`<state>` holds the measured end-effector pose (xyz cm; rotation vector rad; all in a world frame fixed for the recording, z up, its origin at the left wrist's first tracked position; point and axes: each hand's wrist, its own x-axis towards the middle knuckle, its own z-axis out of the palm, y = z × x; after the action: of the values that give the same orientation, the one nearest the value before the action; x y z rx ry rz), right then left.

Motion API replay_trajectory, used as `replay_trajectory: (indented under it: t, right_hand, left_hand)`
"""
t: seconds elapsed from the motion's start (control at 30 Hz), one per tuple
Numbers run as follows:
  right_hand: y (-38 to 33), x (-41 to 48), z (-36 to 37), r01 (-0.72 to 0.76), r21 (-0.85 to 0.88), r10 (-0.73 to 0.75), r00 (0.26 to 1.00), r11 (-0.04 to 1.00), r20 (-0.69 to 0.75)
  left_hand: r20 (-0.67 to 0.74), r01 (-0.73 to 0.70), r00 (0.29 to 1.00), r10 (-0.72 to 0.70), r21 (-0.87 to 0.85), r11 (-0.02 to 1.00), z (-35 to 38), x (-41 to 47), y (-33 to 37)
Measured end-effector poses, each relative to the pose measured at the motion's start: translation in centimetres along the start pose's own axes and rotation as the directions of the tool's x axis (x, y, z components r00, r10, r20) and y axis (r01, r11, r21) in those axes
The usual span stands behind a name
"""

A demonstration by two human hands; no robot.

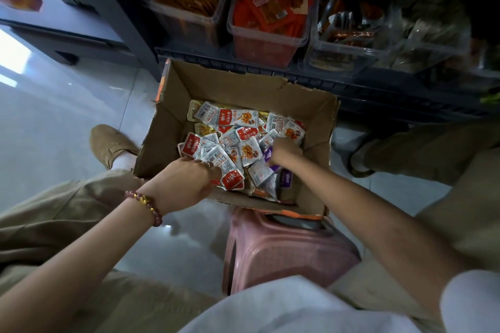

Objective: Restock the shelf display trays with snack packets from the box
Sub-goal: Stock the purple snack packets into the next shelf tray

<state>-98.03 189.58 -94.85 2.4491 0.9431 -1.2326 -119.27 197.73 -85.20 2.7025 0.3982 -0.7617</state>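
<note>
Packets (243,140): small red-and-white sachets with a few yellow and purple ones, heaped loose in the bottom of the box.
Box (216,86): open brown carton with torn flaps, sitting on a pink stool (284,249), its far side close to the shelf edge.
Left hand (186,181): at the near left corner of the box, fingers and thumb closed on a bunch of packets.
Right hand (285,150): apart from the left, deep in the right side of the heap, fingers curled against a purple packet (268,155); I cannot tell whether it grips.
Trays (259,51): clear tubs side by side on the dark shelf (378,92) beyond the box, holding orange, red and brown snacks.
Floor (54,116): glossy pale tiles, open to the left of the box.
Edges: trousered knees flank the stool on both sides.
</note>
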Motion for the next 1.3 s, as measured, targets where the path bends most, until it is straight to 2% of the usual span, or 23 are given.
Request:
replay_trajectory:
  t: [0.1, 0.2, 0.37, 0.43, 0.57, 0.63, 0.7, 0.73, 0.77, 0.87, 0.93, 0.97, 1.0, 1.1, 1.2, 1.3]
  right_hand:
    - [0.2, -1.3, -3.2, 0.082, 0.043, -0.081, 0.996, 0.996, -0.024]
    - [0.2, -2.8, -5.5, 0.188, 0.139, -0.181, 0.981, 0.972, -0.064]
    - [-2.0, -6.2, -8.3, 0.376, 0.438, -0.431, 0.902, 0.817, 0.031]
    - [-3.0, -7.5, -8.4, 0.352, 0.597, -0.497, 0.863, 0.721, 0.091]
    - [-3.7, -8.3, -7.7, 0.171, 0.836, -0.559, 0.808, 0.521, 0.183]
    - [-3.8, -8.4, -7.7, 0.09, 0.877, -0.549, 0.808, 0.472, 0.212]
    - [-3.6, -8.3, -7.8, 0.065, 0.874, -0.534, 0.813, 0.482, 0.234]
    - [-3.4, -8.2, -7.9, 0.078, 0.861, -0.532, 0.813, 0.503, 0.237]
    - [-3.1, -8.1, -7.9, 0.099, 0.846, -0.53, 0.816, 0.524, 0.233]
    - [-2.8, -8.2, -8.0, 0.277, 0.752, -0.534, 0.837, 0.599, 0.117]
    - [-3.1, -8.5, -8.0, 0.389, 0.672, -0.526, 0.85, 0.63, 0.001]
    - [-3.3, -8.6, -8.0, 0.412, 0.668, -0.519, 0.854, 0.619, -0.046]
    - [-3.5, -8.8, -8.0, 0.436, 0.68, -0.52, 0.849, 0.59, -0.093]
    - [-3.8, -9.4, -8.6, 0.504, 0.709, -0.539, 0.817, 0.493, -0.206]
    - [-3.7, -10.1, -10.2, 0.486, 0.761, -0.519, 0.823, 0.43, -0.232]
    - [-2.7, -10.5, -11.7, 0.492, 0.783, -0.512, 0.817, 0.381, -0.265]
  left_hand:
    - [-0.012, 0.036, 0.999, -0.036, -0.015, 0.999, 0.1, 0.0, -0.1]
    - [-0.074, 0.082, 0.993, -0.09, -0.108, 0.991, 0.3, 0.3, 0.2]
    - [-0.231, 0.107, 0.95, -0.209, -0.388, 0.915, -0.4, 0.6, 2.3]
    - [-0.246, 0.124, 0.933, -0.261, -0.46, 0.879, -0.8, 0.8, 2.9]
    - [-0.304, 0.172, 0.889, -0.342, -0.47, 0.866, -1.1, 1.0, 3.6]
    - [-0.379, 0.137, 0.859, -0.344, -0.478, 0.868, -1.0, 1.2, 3.3]
    - [-0.38, 0.149, 0.844, -0.38, -0.515, 0.844, -1.1, 1.2, 2.7]
    - [-0.358, 0.155, 0.837, -0.414, -0.57, 0.807, -1.1, 1.2, 2.4]
    - [-0.318, 0.146, 0.828, -0.461, -0.673, 0.725, -1.3, 1.1, 2.1]
    - [-0.13, 0.034, 0.82, -0.557, -0.961, 0.274, -2.1, 0.9, 2.0]
    - [-0.055, -0.045, 0.815, -0.577, -0.999, 0.031, -2.8, 0.7, 2.0]
    - [-0.034, -0.074, 0.811, -0.584, -0.996, -0.044, -3.3, 0.6, 2.0]
    - [-0.028, -0.092, 0.807, -0.589, -0.993, -0.078, -3.9, 0.4, 2.0]
    - [-0.059, -0.142, 0.81, -0.584, -0.985, -0.097, -5.6, 0.2, 2.3]
    - [-0.103, -0.223, 0.812, -0.575, -0.964, -0.142, -7.0, 0.3, 2.9]
    - [-0.171, -0.288, 0.805, -0.568, -0.95, -0.121, -8.0, 0.6, 3.6]
